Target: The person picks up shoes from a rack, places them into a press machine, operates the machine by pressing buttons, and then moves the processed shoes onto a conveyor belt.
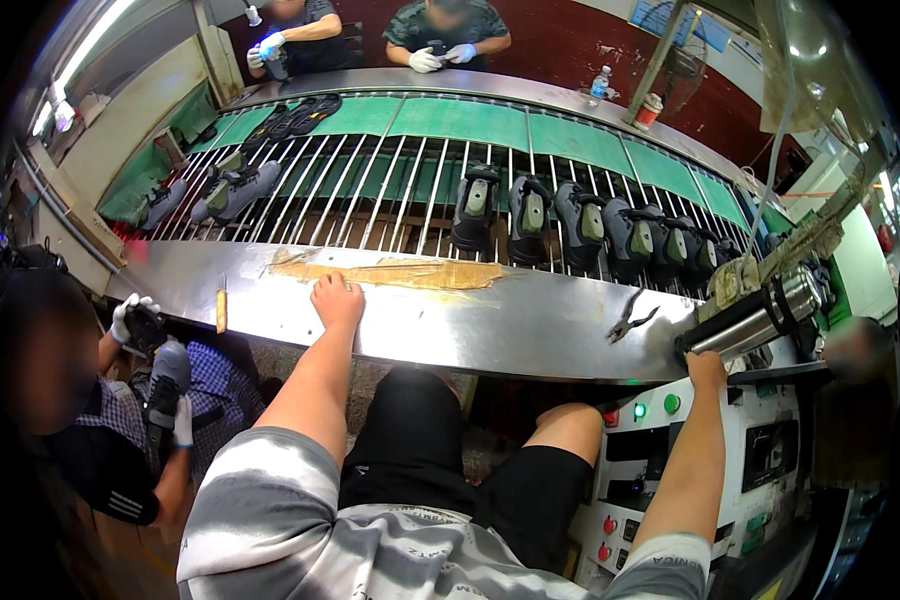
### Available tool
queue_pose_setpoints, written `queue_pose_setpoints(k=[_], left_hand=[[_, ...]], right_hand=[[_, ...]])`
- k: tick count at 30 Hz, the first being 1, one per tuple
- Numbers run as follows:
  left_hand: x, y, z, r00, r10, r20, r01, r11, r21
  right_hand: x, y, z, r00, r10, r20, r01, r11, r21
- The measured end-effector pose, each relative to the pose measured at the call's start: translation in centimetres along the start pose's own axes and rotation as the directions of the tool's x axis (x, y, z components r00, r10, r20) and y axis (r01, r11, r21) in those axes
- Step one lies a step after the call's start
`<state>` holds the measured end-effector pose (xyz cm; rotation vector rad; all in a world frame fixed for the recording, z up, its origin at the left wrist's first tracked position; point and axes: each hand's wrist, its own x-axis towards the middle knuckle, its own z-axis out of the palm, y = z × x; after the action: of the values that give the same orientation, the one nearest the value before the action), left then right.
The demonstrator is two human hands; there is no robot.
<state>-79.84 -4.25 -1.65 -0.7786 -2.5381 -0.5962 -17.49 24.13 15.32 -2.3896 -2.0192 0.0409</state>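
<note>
My left hand (337,301) rests on the steel ledge (420,335), its bent fingers slightly apart against a strip of brown tape (400,273), with nothing in them. At the ledge's right end, my right hand (707,369) is at the base of a large steel flask (755,318) with black bands; its fingers are partly hidden, so I cannot tell whether they grip it. Black-handled pliers (630,318) lie left of the flask. Beyond the ledge, several grey and black shoes (476,212) stand in a row on the metal rods of the conveyor (390,205).
A yellow-handled tool (221,310) lies on the ledge's left. More shoes (238,190) are at the far left. A co-worker (95,400) at left holds a shoe; two others work across the conveyor. A control panel (660,440) stands below right, a bottle (599,86) far back.
</note>
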Motion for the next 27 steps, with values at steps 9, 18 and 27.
queue_pose_setpoints(k=[9, 18, 27], left_hand=[[0.1, 0.2, -0.7, 0.997, -0.036, 0.068, 0.038, 0.999, -0.017], [0.2, -0.2, -0.4, 0.999, -0.032, 0.044, 0.032, 0.999, -0.014], [0.2, -0.8, -0.5, 0.998, -0.025, 0.05, 0.025, 1.0, -0.013]], right_hand=[[-0.7, -0.4, -0.3, 1.0, 0.014, -0.007, -0.014, 1.0, 0.0], [-0.4, -0.1, 0.2, 1.0, 0.015, -0.023, -0.014, 1.0, 0.006], [-1.4, -0.8, -0.6, 1.0, 0.01, -0.021, -0.01, 1.0, 0.021]])
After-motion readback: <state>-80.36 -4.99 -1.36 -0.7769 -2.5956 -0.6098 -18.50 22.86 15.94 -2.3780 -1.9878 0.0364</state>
